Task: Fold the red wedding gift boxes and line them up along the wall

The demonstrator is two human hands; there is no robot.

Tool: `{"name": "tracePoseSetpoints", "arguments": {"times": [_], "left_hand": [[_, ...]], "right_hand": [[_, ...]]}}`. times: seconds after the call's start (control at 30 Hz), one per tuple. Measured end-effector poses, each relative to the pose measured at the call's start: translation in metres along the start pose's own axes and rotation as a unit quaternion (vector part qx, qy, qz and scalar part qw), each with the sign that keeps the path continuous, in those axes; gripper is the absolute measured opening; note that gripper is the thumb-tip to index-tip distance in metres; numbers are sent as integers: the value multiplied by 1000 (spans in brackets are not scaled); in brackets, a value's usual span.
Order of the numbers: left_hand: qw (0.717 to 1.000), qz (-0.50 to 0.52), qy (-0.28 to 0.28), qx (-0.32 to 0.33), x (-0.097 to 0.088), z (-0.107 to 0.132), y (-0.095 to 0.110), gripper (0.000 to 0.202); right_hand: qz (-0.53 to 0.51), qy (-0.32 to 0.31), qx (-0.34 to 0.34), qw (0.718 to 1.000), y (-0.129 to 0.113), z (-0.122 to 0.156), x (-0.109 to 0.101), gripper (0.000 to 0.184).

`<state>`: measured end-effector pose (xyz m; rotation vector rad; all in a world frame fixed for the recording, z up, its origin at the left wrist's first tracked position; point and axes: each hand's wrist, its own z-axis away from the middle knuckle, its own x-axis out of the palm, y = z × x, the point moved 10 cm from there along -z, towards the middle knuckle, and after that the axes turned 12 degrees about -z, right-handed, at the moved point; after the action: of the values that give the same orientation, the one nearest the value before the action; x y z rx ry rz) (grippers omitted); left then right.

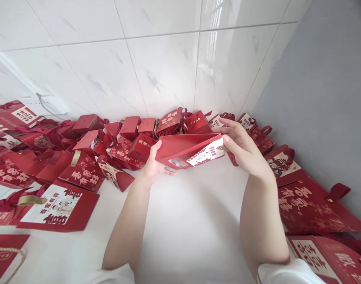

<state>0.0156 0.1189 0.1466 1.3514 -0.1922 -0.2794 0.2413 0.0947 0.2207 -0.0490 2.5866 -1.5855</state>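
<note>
Frame centre: left hand (152, 165) pinches red box (180, 146) by left end; right hand (245, 148), fingers spread, at right end. Gift bags (81, 173) left.

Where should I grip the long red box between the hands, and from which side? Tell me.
Probably by its two short ends, coming from left and right: the red box is long and crosswise, the left hand gripping one end, the right hand at the other.
</note>
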Motion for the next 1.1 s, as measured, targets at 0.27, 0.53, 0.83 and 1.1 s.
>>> {"name": "tracePoseSetpoints", "arguments": {"times": [0.27,0.53,0.83,1.1], "left_hand": [[999,6,34,39,-12,-5,2,67],[979,-84,46,181,-23,3,29,63],[973,-44,116,197,-32,-1,30,56],[969,-41,168,178,-34,0,25,50]], "right_hand": [[60,-20,-82,995,-21,3,5,20],[163,-2,-79,983,-2,0,-5,22],[235,58,-130,961,-18,-3,3,42],[329,17,-120,937,-16,-6,44,63]]}}
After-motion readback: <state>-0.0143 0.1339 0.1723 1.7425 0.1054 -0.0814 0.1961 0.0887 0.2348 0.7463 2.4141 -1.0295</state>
